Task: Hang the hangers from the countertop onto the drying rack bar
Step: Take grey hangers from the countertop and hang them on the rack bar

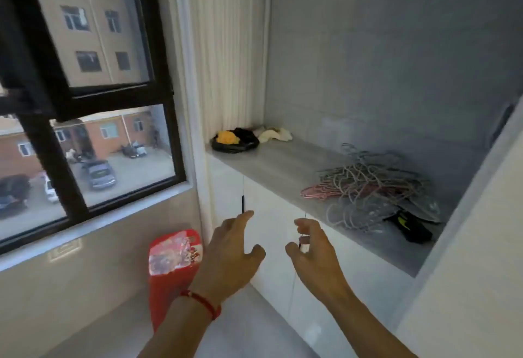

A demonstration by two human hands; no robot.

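Below your raised hands, a grey countertop (271, 165) runs away from you along a tiled wall, set into a recess above white cabinet doors. On its near right part lies a tangled heap of hangers (368, 190), thin wire ones in pale and pink tones, hooks and shoulders interlocked, with a dark object with a yellow-green mark just beside the heap. At the far end sits a black bag with something yellow inside and a pale cloth next to it. No drying rack bar is visible; it seems to be somewhere above this view. Two thin cords hang before the cabinets. Your left hand (229, 250) is spread wide, fingers loose, just beside a black cord handle and holding nothing. Your right hand (311, 247) pinches a small piece on the other cord between thumb and fingers. Likely trouble: lifting one hanger may drag several off the counter edge, since they are knotted together. Room is tight on the right, where a white panel closes in; the left is freer, bounded by a window (93, 103) and a red bag (172, 267) on the floor.
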